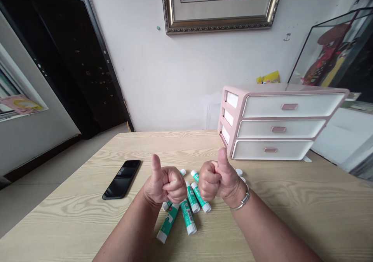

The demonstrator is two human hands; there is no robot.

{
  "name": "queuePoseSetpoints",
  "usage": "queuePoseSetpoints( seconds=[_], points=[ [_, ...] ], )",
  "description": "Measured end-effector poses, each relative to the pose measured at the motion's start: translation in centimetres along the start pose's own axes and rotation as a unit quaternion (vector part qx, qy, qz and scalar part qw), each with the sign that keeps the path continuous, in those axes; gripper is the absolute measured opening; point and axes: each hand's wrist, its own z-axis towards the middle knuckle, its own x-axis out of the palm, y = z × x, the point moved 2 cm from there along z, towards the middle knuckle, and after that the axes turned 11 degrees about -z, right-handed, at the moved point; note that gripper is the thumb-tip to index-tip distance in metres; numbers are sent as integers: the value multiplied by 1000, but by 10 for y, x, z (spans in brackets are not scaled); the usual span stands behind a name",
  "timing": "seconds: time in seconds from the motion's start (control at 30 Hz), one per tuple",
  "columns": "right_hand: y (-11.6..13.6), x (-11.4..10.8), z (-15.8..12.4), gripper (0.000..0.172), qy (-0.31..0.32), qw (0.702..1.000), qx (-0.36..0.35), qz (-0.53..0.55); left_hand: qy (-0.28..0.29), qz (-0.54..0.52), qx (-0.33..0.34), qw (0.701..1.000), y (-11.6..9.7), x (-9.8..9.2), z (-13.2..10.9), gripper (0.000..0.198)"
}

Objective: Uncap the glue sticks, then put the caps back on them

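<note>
Both of my hands are raised above the table with thumbs up and the other fingers curled in. My left hand [166, 182] is a fist with its thumb pointing up, and nothing shows in it. My right hand [218, 176] makes the same shape, with a silver bracelet [244, 200] at the wrist. Below and between them lie several green and white glue sticks [188, 216], loosely spread on the wood. One glue stick [168, 224] lies nearest me, slanting left. My hands hide parts of the others. Small white round caps [239, 172] sit just behind my right wrist, partly covered.
A black phone [121, 179] lies on the left of the wooden table [72, 215]. At the back right stands a pink and white drawer unit [279, 129], with a yellow packet [268, 77] behind its top. A framed picture [221, 24] hangs on the wall.
</note>
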Motion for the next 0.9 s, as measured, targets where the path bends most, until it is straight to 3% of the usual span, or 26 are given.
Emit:
queuePoseSetpoints(
  seconds=[0.17, 0.5, 0.9],
  points=[
    [-3, 0, 1, 76, 17, 1000, -6, 8, 4, -4, -3, 1000, 2, -1, -1, 79],
    [-7, 11, 4, 73, 107, 991, -48, 67, 96, -35, -13, 995, 12, 16, 3, 79],
    [-13, 41, 12, 77, 197, 962, -66, 177, 161, -70, -33, 984, 17, 31, 2, 77]
  ],
)
